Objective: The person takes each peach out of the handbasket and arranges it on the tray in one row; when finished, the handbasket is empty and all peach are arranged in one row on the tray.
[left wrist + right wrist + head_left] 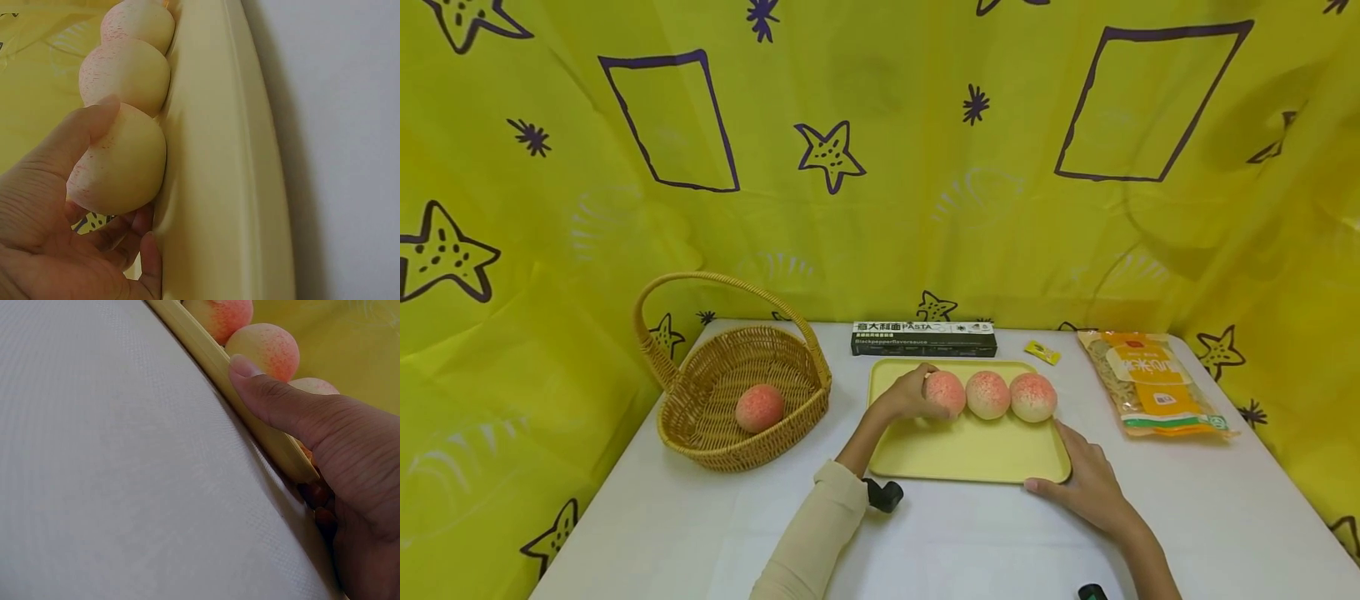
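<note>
Three peaches with pink-speckled tops form a row along the far half of a pale yellow tray (970, 454). My left hand (910, 396) grips the leftmost peach (946, 393), its thumb over the near side in the left wrist view. That peach touches or nearly touches the middle peach (988, 395); the right peach (1033, 397) is beside it. With my right hand (1086, 483) I hold the tray's near right corner. In the right wrist view the thumb (275, 397) lies at the rim, and the other fingers are mostly hidden.
Left of the tray stands a wicker basket (707, 392) with a tall handle and one peach (760, 408) inside. Behind the tray lie a black pasta box (923, 340) and a small yellow packet (1042, 352). A bag of dried food (1153, 383) lies at the right.
</note>
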